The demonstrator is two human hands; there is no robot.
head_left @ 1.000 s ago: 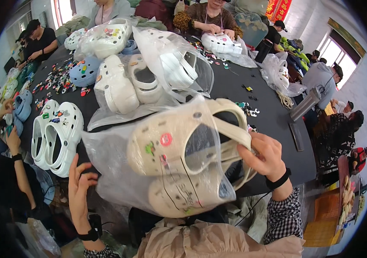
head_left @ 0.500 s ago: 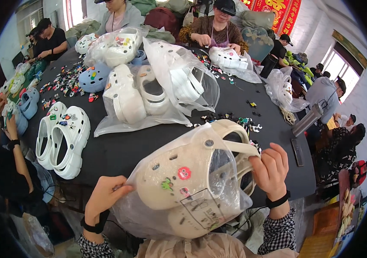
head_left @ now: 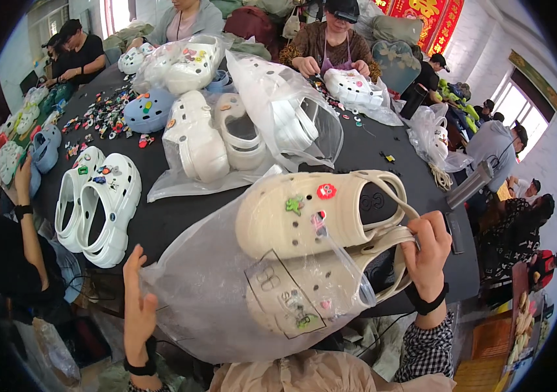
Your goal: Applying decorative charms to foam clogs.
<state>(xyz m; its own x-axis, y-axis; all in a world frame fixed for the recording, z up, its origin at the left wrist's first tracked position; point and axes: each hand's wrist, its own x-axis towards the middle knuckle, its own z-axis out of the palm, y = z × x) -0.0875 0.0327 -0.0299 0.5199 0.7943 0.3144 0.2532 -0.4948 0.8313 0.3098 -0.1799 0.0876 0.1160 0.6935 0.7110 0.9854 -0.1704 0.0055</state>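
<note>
A pair of cream clogs (head_left: 272,219) lies in front of me, toes to the left, with small colourful charms on the uppers. My right hand (head_left: 430,251) is closed around their heel straps. A clear plastic bag (head_left: 193,287) with dark print covers the lower clog's front; most of the upper clog is bare of it. My left hand (head_left: 138,313) is by the bag's left edge, its fingers stretched upward and the thumb apart. Whether it touches the plastic is hard to tell.
White clogs (head_left: 110,209) with charms stand on the dark table (head_left: 174,222) at left. Bagged white clogs (head_left: 203,140), a blue clog (head_left: 148,111) and scattered charms (head_left: 99,117) lie beyond. A metal cylinder (head_left: 471,186) is at right. Co-workers sit around; one handles a bagged clog (head_left: 353,88).
The clogs have turned flatter and shifted right and away from me. Plastic that covered the upper clog has slipped off it. My left hand has released its pinch on the bag.
</note>
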